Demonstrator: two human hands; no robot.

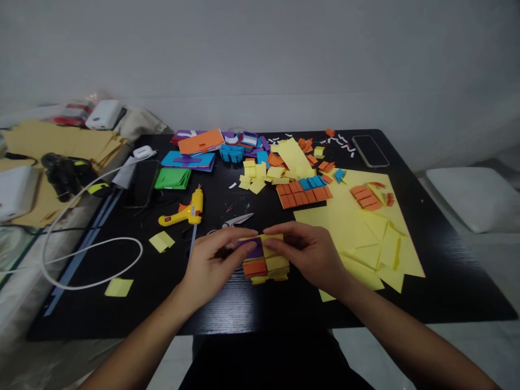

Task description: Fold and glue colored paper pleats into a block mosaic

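Observation:
Between my two hands is a folded paper piece (267, 264) made of yellow, orange and purple blocks, held up over the front of the black table. My left hand (213, 260) pinches its purple part, thumb in front and fingers behind. My right hand (306, 252) grips the yellow upper right corner between thumb and fingers. Just behind my left hand lies a pair of scissors (239, 220), its handles partly covered. A yellow glue gun (193, 208) with a glue stick in it rests to the left of them.
Yellow paper sheets (361, 233) cover the table's right side. Orange and blue folded strips (303, 192) and several loose paper pieces lie at the back. A phone (370, 151) is at the back right; a white cable (93, 238) loops across the left.

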